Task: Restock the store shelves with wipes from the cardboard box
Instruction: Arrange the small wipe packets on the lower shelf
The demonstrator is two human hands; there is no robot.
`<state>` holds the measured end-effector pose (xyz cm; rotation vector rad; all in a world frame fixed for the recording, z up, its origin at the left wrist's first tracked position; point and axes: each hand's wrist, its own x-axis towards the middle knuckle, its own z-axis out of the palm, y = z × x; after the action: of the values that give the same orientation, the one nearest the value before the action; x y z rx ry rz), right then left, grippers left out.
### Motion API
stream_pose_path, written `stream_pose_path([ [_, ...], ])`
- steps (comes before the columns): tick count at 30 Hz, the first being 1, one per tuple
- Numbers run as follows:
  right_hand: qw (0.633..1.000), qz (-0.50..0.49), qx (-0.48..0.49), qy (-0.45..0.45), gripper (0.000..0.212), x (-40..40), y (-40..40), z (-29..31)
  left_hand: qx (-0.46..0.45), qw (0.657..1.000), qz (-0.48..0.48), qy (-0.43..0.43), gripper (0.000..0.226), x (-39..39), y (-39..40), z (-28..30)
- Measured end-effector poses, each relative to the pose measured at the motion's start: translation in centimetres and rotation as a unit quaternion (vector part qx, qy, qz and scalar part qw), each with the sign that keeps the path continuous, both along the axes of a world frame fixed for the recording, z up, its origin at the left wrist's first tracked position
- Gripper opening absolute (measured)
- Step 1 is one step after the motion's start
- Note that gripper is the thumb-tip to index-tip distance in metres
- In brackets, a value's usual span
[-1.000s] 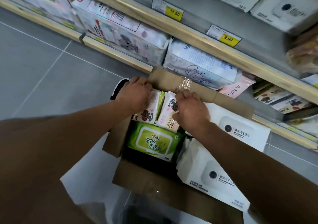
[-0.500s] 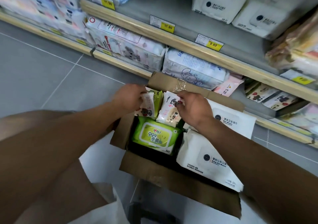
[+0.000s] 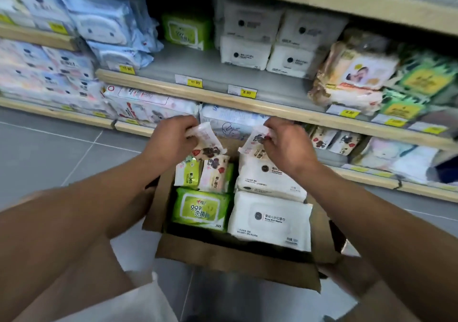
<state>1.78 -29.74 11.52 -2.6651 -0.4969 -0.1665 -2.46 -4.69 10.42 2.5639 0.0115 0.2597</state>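
The box (image 3: 235, 259) sits on the floor (image 3: 49, 153) before the shelves (image 3: 223, 98). In the box, small packs (image 3: 213, 175) lie at its far left, a large pack (image 3: 202, 209) at near left, two flat packs (image 3: 270, 219) at right. Above its far edge, each hand holds a small pack: left hand (image 3: 171, 141), right hand (image 3: 287, 146).

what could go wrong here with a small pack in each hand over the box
1. Each pack is pinched only by its top edge, the left hand on one small pack and the right hand on another, so either might slip and drop back into the box.
2. With both hands full, neither can steady the box or clear shelf space.
3. The matching packs sit on the low shelf to the right, an awkward reach across the box.
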Motion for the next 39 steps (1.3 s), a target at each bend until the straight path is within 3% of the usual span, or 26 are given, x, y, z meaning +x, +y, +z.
stream_pose_path([
  [9,0.993,-0.092,-0.058,-0.041,0.027,1.5,-13.8,1.4,-0.004,0.995,-0.097,-0.028,0.026,5.1,-13.2,2.5],
  [19,0.981,-0.166,-0.083,-0.063,0.027,4.0,-26.8,-5.2,0.016,0.978,-0.208,0.005,0.029,11.9,-27.0,-2.5],
  [26,0.975,-0.156,-0.096,-0.13,0.021,8.5,-30.3,-10.6,0.033,0.97,-0.24,0.031,0.03,15.9,-31.4,-8.1],
  [39,0.971,-0.159,-0.131,-0.118,0.02,16.8,-32.1,-21.3,0.053,0.963,-0.261,0.047,0.025,21.6,-34.0,-14.5],
])
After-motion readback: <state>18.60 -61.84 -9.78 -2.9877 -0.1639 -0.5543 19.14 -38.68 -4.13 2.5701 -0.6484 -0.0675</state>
